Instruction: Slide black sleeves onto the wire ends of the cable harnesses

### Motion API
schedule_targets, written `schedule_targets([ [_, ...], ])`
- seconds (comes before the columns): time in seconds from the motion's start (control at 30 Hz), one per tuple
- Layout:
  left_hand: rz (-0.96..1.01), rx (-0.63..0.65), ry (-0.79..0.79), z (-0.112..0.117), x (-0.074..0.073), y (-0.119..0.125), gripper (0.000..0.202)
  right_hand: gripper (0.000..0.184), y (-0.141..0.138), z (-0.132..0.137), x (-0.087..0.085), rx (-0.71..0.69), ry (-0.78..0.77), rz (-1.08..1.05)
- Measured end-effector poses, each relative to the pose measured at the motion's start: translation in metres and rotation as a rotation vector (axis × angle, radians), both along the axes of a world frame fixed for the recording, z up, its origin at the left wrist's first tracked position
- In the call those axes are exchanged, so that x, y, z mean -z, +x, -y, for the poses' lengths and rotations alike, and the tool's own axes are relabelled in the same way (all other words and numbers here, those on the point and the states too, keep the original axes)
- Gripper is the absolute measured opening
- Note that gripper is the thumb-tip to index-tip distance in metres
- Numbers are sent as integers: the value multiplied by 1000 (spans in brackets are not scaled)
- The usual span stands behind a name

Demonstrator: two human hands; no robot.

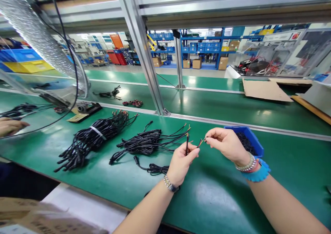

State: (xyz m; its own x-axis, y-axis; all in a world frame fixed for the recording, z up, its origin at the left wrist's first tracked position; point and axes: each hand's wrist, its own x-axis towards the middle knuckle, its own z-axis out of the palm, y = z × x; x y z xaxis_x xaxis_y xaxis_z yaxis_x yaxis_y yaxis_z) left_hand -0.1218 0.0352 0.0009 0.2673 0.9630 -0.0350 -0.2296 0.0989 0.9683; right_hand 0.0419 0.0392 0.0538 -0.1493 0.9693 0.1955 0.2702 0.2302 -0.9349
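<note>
Head view. The left hand, with a silver link wristwatch, was closed in a thumb-and-forefinger pinch on a thin black insulated cable end, held upright at lower centre of the frame. The right hand, with a beaded bracelet and a blue band at the wrist, was also closed, pinching a fine wire with a bared copper tip. The two hands were near each other but not touching.

The wires appeared to belong to a loose coil of black cable on the green surface, though the exact run could not be traced. To its left lay a black cable bundle with a white tie. A blue plastic bin of black wire sat at the far side of the right hand. A co-worker's hand showed at the left edge.

Judgement: pinching this close to the bared ends gave good control of the fine strands.
</note>
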Motion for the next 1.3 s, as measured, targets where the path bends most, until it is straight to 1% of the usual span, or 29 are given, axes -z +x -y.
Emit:
schedule_targets([
  [0.13, -4, 6, 1, 0, 1, -1, 22, 12, 0, 0, 0, -14, 0, 18],
  [0.33, -13, 5, 1, 0, 1, -1, 22, 12, 3, -1, -3, 4, 1, 25],
  [0.5, -8, 11, 1, 0, 2, 0, 21, 10, -2, 0, 3, -87, -89, 71],
  [0.67, 38, 26, -22, 0, 1, 0, 24, 8, -10, -1, 10, -129, -168, -10],
  [0.73, 75, 49, -37, 0, 0, 0, 25, 8, -9, -2, 9, -118, -166, -26],
  [0.87, 122, 97, -74, -1, -2, -1, 26, 11, -6, -3, 5, -51, -137, -78],
  [0.93, 123, 102, -70, -1, -2, -1, 25, 11, -8, -2, 5, -65, -140, -71],
  [1.07, 87, 80, -32, -1, 1, 0, 24, 7, -14, 2, 10, -91, -106, 15],
  [1.2, 92, 78, -17, -1, 0, 0, 21, 8, -11, 2, 12, -133, -106, 74],
  [1.3, 152, 113, -53, -1, -2, 0, 22, 10, -6, -2, 11, -42, -111, -17],
])
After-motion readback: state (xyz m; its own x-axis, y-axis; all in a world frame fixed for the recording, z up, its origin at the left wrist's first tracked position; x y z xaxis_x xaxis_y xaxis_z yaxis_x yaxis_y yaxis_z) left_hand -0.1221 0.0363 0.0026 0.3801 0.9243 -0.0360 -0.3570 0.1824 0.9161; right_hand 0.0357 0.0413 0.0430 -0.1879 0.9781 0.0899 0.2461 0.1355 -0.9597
